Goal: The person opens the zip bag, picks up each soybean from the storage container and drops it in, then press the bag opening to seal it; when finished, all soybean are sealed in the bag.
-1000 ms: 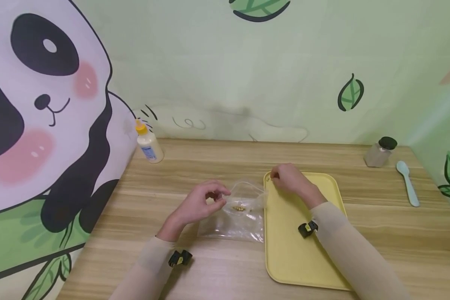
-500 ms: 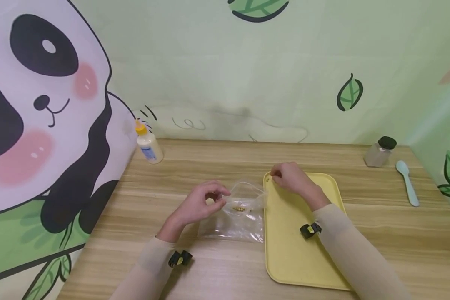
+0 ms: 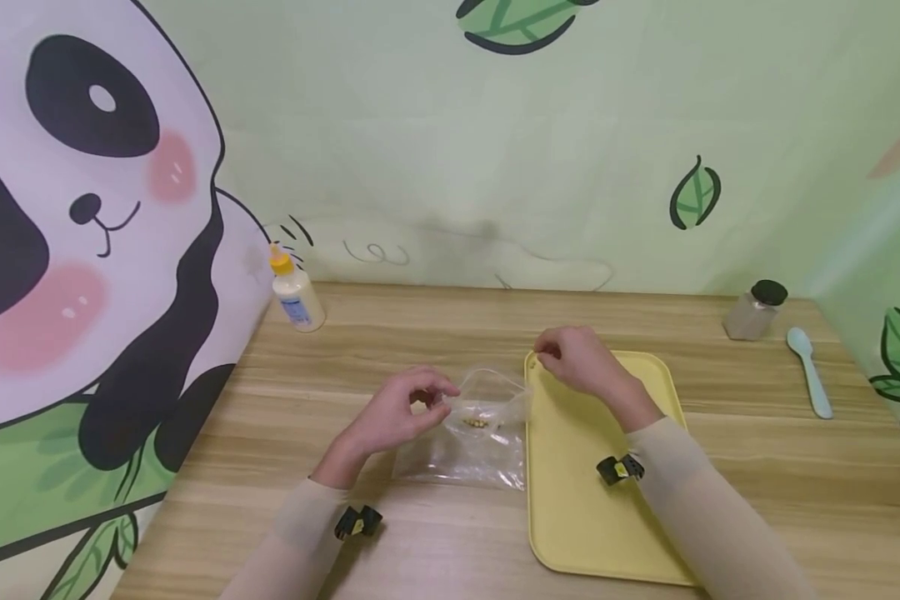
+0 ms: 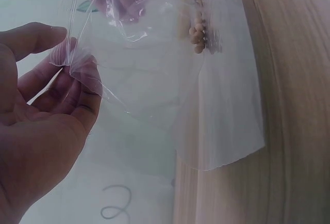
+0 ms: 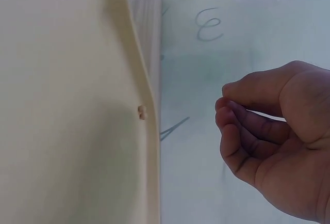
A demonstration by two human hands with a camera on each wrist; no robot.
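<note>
In the head view my left hand (image 3: 393, 410) holds the opening of a clear zip bag (image 3: 457, 458), thumb and fingers at its edge. The left wrist view has the bag's clear film (image 4: 139, 84) stretched from those fingers. Several small round tan pieces, like soybeans (image 3: 476, 422), lie in the bag. My right hand (image 3: 581, 360) is over the far left corner of a yellow tray (image 3: 577, 483), thumb and fingertips drawn together. Whether they pinch something small cannot be seen. Tiny tan pieces (image 5: 142, 112) lie by the tray's rim in the right wrist view.
A glue-like bottle (image 3: 297, 298) with a yellow cap stands at the back left. At the back right are a clear jar (image 3: 753, 312) with a black lid and a pale blue spoon (image 3: 812, 373). A panda-printed wall backs the wooden table (image 3: 420, 317).
My right hand has shifted slightly left and up from the tray's corner, fingertips still together. The left hand stays at the bag's opening. The head view has tilted a little.
</note>
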